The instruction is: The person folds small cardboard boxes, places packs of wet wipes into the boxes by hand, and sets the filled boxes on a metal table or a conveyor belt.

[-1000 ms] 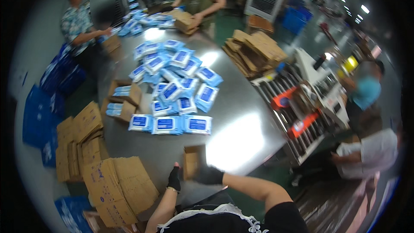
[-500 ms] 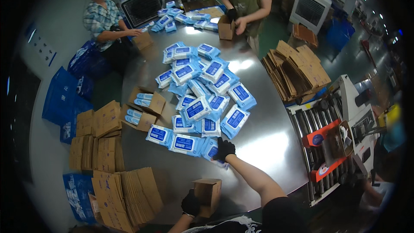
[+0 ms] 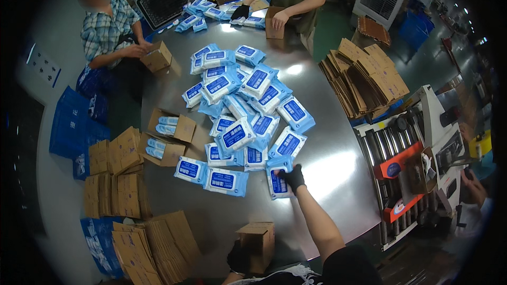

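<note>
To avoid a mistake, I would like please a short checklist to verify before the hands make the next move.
1. Black-gloved right hand on a blue-and-white rectangular pack: ok.
2. Black-gloved left hand at the small brown cardboard box: ok.
3. Box empty inside: cannot tell.
4. Pack away from the edge of the shiny grey metal table: ok.
5. Blue-and-white pile of packs tidy: not ok, loosely heaped.
</note>
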A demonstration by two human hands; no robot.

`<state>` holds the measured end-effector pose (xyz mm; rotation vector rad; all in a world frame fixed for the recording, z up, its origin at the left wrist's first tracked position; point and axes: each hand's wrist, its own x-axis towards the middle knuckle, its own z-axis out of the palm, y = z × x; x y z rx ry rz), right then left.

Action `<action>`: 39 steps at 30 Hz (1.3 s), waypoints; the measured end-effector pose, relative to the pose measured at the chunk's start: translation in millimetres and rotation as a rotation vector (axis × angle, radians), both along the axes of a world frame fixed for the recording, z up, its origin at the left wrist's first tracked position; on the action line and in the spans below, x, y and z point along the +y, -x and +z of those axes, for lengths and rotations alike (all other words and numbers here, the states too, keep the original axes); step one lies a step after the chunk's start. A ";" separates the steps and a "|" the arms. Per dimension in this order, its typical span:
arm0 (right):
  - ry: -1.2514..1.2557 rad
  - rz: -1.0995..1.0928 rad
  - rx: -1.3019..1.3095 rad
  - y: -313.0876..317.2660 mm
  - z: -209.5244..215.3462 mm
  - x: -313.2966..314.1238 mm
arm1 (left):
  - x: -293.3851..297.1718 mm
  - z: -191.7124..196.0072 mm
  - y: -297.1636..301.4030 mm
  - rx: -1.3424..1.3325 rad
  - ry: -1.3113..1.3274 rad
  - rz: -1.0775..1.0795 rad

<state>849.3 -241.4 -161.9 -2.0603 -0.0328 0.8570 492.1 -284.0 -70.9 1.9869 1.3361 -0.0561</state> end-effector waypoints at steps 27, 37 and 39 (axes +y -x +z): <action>-0.760 0.072 0.030 151.0 204.8 -154.7 | -32.0 -33.6 -63.2 -0.627 -0.067 0.143; 0.511 0.735 -0.575 192.4 189.1 -180.7 | -53.7 -20.4 -76.7 -1.280 1.683 0.462; 0.623 0.596 -0.532 194.3 193.2 -165.6 | -67.9 -3.7 -88.6 -1.400 1.647 0.441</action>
